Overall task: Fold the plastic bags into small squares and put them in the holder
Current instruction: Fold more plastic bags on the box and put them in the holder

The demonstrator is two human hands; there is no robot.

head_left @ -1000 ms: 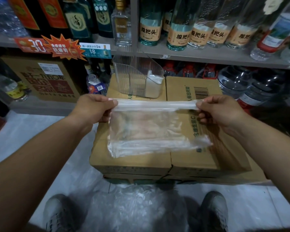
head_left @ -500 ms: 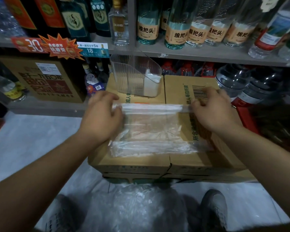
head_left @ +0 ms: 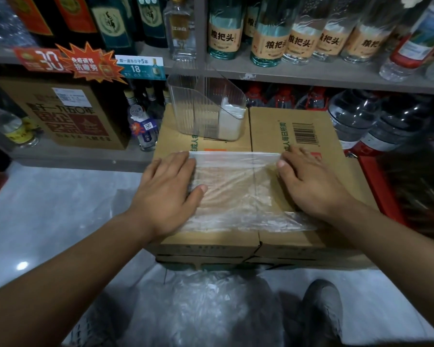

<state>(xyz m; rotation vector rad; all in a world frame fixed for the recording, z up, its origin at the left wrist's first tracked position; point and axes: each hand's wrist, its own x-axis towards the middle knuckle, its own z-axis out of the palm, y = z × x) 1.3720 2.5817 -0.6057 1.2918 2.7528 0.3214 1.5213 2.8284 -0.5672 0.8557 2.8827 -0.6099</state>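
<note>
Plastic bag [head_left: 236, 186]: flat on cardboard box [head_left: 336, 136], near edge at box front. Left hand [head_left: 166, 194], right hand [head_left: 311, 186]: fingers [head_left: 176, 161] straight, pressing its side edges. Holder [head_left: 201, 108]: behind, apart.

Plastic bag [head_left: 236, 194] lies flat on cardboard carton [head_left: 268, 136]; holder [head_left: 198, 108] stands at its 12 o'clock, left hand [head_left: 166, 194] presses at 9, right hand [head_left: 311, 186] at 3.

Dim, muted indoor light. A small white glare spot sits on the pale grey floor [head_left: 22, 265] at lower left; the right edge sinks into deep shadow. The clear plastic bag [head_left: 236, 186] carries a faint sheen. The grey shelf [head_left: 311, 80] bows with wide-angle distortion, and the bottom corners look soft.
</note>
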